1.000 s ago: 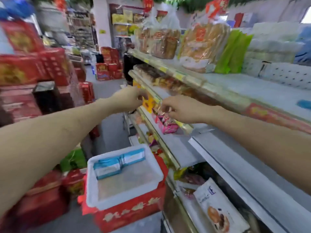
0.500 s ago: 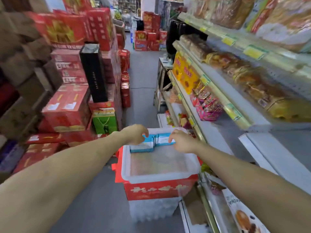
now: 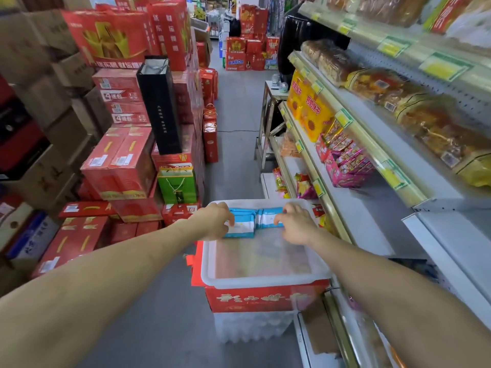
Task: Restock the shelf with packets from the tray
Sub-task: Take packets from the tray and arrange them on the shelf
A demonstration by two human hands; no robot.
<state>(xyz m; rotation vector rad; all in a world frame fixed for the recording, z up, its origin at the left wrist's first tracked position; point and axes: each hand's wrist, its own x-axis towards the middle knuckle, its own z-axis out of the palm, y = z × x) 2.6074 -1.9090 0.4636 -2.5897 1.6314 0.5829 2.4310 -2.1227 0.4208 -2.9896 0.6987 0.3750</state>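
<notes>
1. The blue-and-white packets (image 3: 249, 224) lie in a row at the far end of the tray (image 3: 265, 280), in the lower middle of the frame.
2. The left hand (image 3: 215, 220) has its fingers curled down over the left end of the row and grips the packets there.
3. The right hand (image 3: 295, 224) does the same at the right end, with bent fingers closed on the packets.
4. The tray is a pale plastic tub; the rest of its floor looks bare.
5. It sits on a red box (image 3: 265, 298) in the aisle.
6. Just right of the tray runs the shelf (image 3: 358, 208), with pink packs (image 3: 345, 166) and yellow packs (image 3: 308, 107) further up the frame.
7. Bread in clear bags (image 3: 425, 123) fills the tier above, at the right.
8. Red cartons (image 3: 119, 163) are stacked at the left, with a green bag (image 3: 177, 184) and a black bag (image 3: 159, 104) among them.
</notes>
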